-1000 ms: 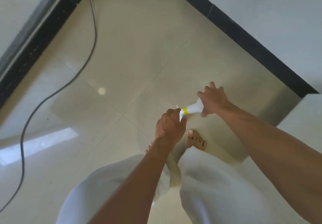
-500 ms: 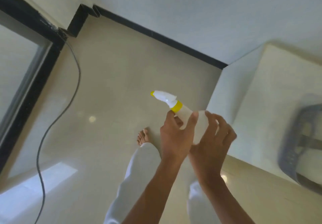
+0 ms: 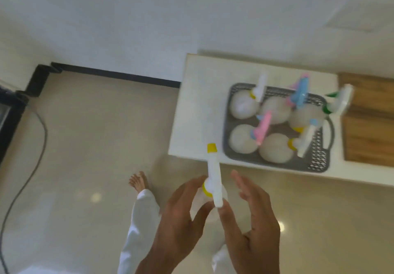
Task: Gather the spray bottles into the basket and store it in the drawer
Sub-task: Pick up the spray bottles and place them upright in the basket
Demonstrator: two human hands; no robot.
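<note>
I hold a clear spray bottle [image 3: 213, 180] with a white trigger head, a yellow collar and a yellow nozzle tip in front of me, over the floor. My left hand [image 3: 181, 220] grips its neck and body. My right hand [image 3: 253, 218] is beside it with fingers spread; only the thumb touches the bottle. A grey perforated basket [image 3: 317, 162] stands on the white cabinet top [image 3: 191, 111], just beyond the bottle's nozzle. It holds several upright spray bottles with yellow, pink, blue and green heads, for example a pink-headed one [image 3: 261, 132].
A wooden surface [image 3: 371, 124] adjoins the cabinet top on the right. A black cable [image 3: 34, 152] trails over the beige tiled floor at left. Black skirting [image 3: 119, 75] runs along the white wall. My bare foot [image 3: 139, 181] and white trouser leg are below.
The view has swung right, so the cabinet top and basket are now fully in sight. The bottle has turned its nozzle toward the basket. My right hand's fingers have opened off the bottle body.
</note>
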